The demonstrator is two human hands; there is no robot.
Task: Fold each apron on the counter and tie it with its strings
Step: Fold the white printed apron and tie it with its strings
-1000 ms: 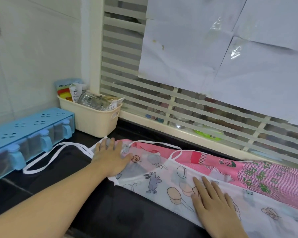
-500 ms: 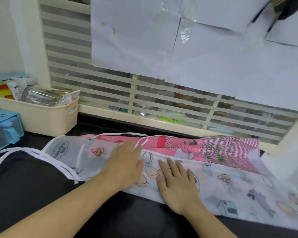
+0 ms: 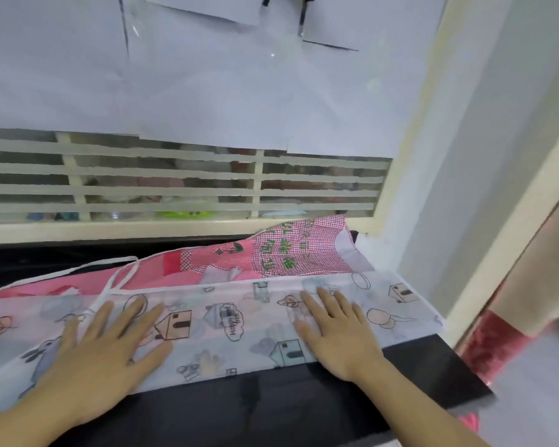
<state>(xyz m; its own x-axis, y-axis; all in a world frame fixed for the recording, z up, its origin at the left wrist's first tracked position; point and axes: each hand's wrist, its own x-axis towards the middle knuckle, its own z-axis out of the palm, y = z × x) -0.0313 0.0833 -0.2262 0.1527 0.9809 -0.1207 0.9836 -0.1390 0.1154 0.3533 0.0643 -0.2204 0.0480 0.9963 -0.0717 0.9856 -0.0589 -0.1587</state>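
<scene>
A white translucent apron (image 3: 233,330) printed with houses and rabbits lies in a long folded strip along the black counter (image 3: 271,404). My left hand (image 3: 100,356) presses flat on its left part, fingers spread. Flat on its right part, near the end of the strip, rests my right hand (image 3: 336,330). Behind it lies a pink checked apron (image 3: 281,256) with green print, partly covered by the white one. White strings (image 3: 110,279) run across the pink fabric at the left.
A barred window (image 3: 175,188) with white paper over its upper part stands behind the counter. A cream frame and wall (image 3: 433,188) close off the right end. The counter's right edge drops off beside red-patterned fabric (image 3: 494,343).
Both hands have slid rightward along the white apron and apart from each other. The view has swung right, so the blue box and cream basket have left the frame.
</scene>
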